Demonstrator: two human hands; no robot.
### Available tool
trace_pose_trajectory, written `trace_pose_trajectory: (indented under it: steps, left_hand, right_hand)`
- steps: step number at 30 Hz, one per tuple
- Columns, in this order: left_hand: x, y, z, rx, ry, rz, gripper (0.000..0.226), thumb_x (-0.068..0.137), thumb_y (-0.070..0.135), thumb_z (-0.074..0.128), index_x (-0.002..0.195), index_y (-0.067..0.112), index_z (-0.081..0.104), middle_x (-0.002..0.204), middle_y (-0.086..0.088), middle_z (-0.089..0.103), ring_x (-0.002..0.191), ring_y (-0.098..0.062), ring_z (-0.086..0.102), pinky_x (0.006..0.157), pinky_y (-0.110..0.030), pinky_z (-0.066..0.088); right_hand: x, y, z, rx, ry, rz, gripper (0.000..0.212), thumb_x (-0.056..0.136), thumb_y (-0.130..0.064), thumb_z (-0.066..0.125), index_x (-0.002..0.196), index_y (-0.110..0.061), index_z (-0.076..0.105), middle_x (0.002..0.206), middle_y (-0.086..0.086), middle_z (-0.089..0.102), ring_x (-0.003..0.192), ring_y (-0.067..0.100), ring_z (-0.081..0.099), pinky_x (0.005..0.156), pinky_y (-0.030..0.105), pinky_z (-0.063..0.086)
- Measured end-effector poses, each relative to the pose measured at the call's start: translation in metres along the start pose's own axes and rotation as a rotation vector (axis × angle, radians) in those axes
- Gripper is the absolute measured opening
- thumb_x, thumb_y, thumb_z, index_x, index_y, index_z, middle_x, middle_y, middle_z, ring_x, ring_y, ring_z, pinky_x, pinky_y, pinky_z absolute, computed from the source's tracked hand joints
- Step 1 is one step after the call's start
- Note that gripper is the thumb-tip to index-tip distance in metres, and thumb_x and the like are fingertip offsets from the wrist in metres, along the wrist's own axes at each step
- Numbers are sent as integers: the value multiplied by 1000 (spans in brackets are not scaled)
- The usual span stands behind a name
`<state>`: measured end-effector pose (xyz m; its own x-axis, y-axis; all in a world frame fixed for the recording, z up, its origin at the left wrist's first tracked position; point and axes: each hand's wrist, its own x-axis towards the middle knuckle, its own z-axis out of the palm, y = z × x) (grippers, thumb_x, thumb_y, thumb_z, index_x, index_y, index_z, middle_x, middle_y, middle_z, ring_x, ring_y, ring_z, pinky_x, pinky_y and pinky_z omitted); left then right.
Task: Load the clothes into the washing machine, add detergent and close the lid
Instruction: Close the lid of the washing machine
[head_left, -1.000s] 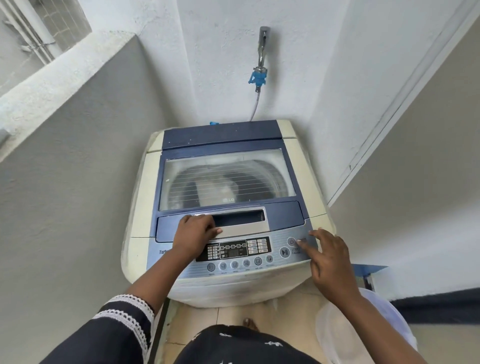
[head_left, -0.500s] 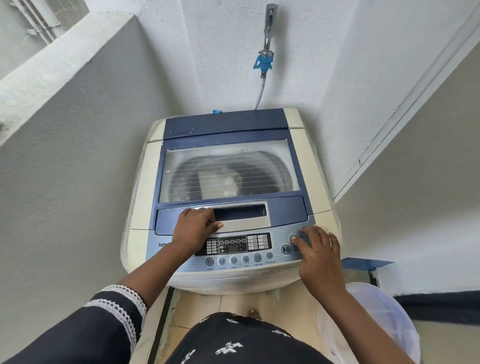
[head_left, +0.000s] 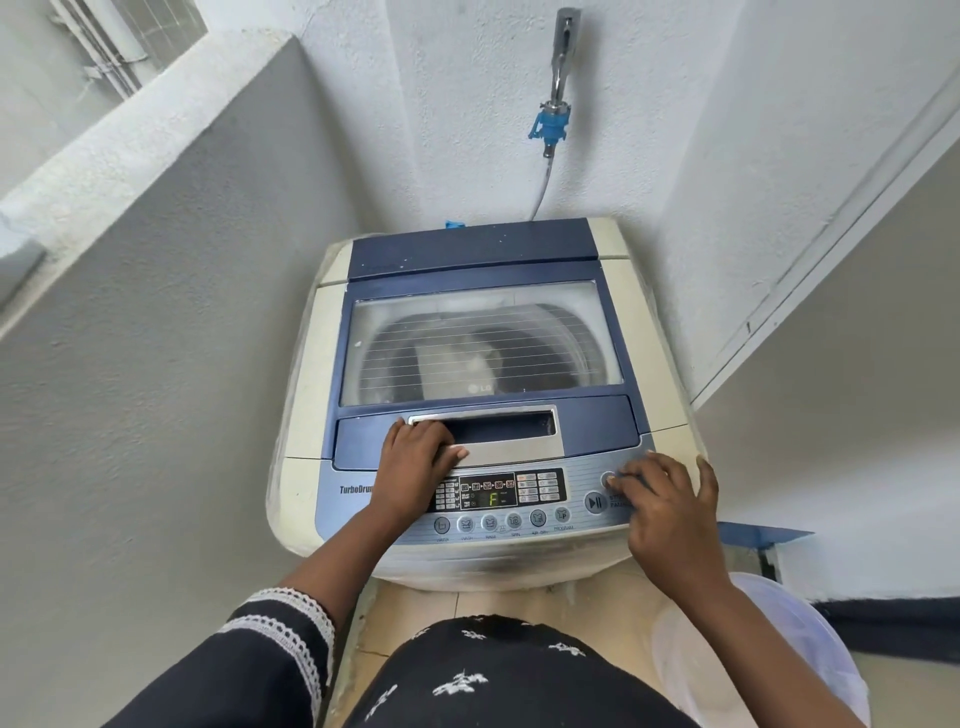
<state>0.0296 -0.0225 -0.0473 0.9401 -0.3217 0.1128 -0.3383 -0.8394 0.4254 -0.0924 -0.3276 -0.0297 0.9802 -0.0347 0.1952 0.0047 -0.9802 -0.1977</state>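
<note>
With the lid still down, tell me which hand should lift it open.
Left. The left hand already rests on the lid's handle recess, fingers over its left end. The right hand is off on the control panel by the round buttons, so it would have to cross over.

"LG" on the washing machine (head_left: 483, 395) lid window (head_left: 480, 388), "TurboDrum" at the control panel (head_left: 498, 499) left edge, green "F" on the display (head_left: 493, 500), "PROGRAM" under the rightmost small button (head_left: 562, 515)
</note>
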Motion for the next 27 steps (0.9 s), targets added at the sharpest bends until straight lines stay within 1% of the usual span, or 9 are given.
trace_pose_trajectory:
  steps: [3,5,7,8,11,14,16,20,27]
  left_hand:
    - [-6,3,3,-106,43,-15,36,96,50,42,97,21,63,97,8,62,93,-16,57,107,-47,34]
    - [-11,10,1,-216,76,-1,25,97,41,49,105,22,63,105,9,61,100,-14,56,102,-46,38]
    - [-21,21,-4,-351,83,15,22,99,35,49,109,22,63,108,10,61,103,-11,54,93,-44,44]
    - [-27,28,-7,-405,73,13,25,100,36,46,111,21,63,109,11,61,105,-9,54,92,-45,45]
    - [-44,40,-12,-478,9,57,46,102,50,33,122,22,62,123,14,61,121,-5,51,104,-51,38]
    - [-50,45,-16,-632,-51,97,65,99,62,24,126,17,63,131,8,60,129,-12,51,109,-41,39]
    - [-48,48,-19,-741,-43,82,75,97,67,20,124,13,65,131,2,61,128,-16,53,106,-35,42]
    - [-40,58,-15,-850,-23,57,82,96,70,21,117,5,66,125,-4,64,122,-19,58,103,-40,46]
    - [-32,54,1,-685,-6,78,88,90,78,18,124,10,63,123,1,63,117,-15,58,96,-43,48]
  right_hand:
    - [5,-3,-2,208,39,30,40,82,-20,37,104,-21,70,106,-4,64,107,25,56,104,48,34]
    - [11,-14,-2,443,34,39,35,91,-23,40,110,-18,68,108,-6,62,104,18,55,95,41,45]
    - [17,-31,-2,627,4,26,34,98,-32,41,119,-18,65,113,-9,61,108,11,55,92,36,49]
    - [19,-40,0,694,-5,11,35,100,-35,41,122,-19,64,115,-11,61,112,9,55,94,35,49]
    - [24,-67,5,858,-42,-18,39,102,-41,38,128,-21,60,124,-12,60,120,11,56,99,37,48]
    - [30,-88,9,986,-107,-65,47,103,-48,34,134,-19,55,129,-8,58,124,15,55,101,36,47]
    - [34,-96,12,1047,-113,-98,53,103,-50,31,135,-15,54,131,-3,59,124,18,56,101,35,46]
    - [43,-96,20,1072,-104,-83,56,104,-49,29,135,-11,55,131,0,60,123,20,58,102,40,47]
    - [45,-90,32,1005,-94,-107,51,106,-40,27,129,-11,61,130,-5,63,126,16,57,107,50,42]
